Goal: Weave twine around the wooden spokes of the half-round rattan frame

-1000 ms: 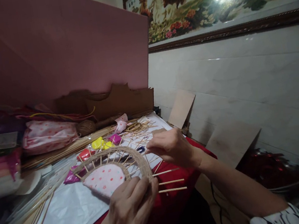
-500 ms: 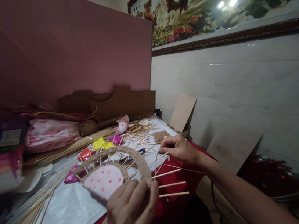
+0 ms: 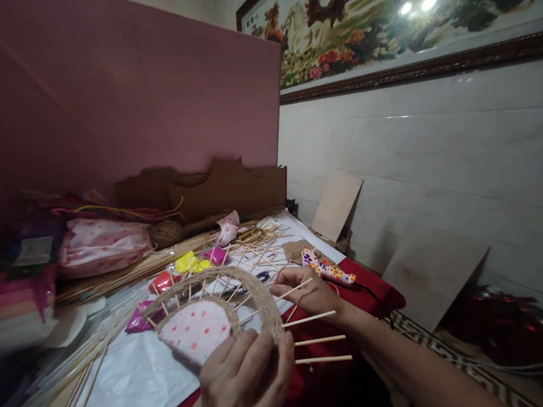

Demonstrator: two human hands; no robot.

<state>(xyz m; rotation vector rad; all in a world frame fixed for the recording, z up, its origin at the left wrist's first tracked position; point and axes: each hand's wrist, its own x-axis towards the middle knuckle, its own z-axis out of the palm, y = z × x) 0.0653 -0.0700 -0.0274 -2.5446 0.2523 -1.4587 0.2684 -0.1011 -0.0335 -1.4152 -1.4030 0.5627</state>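
Note:
My left hand (image 3: 246, 385) is closed on the lower right end of a half-round stick frame. A band of twine (image 3: 261, 292) is woven through its thin wooden sticks (image 3: 318, 340), which fan outward past the band. At its centre sits a half-disc covered in pink dotted cloth (image 3: 199, 329). My right hand (image 3: 306, 289) is at the band's outer right side, fingertips pinched together beside the stick ends. Whatever lies between those fingertips is too small to make out. Just behind it lies a flower-patterned tool with a black cord, which looks like a glue gun (image 3: 328, 268).
White paper (image 3: 127, 399) and a red cloth (image 3: 379, 286) cover the table. Behind the frame are yellow (image 3: 187, 262) and red (image 3: 162, 282) packets, a twine ball (image 3: 167, 233), bundled sticks (image 3: 125, 278) and a dotted cloth bundle (image 3: 105, 243). Cardboard (image 3: 229, 189) stands at the back.
My right hand has moved left and down, in to the twine band's edge, uncovering the flower-patterned tool. My left hand keeps its hold on the frame. The view has shifted slightly.

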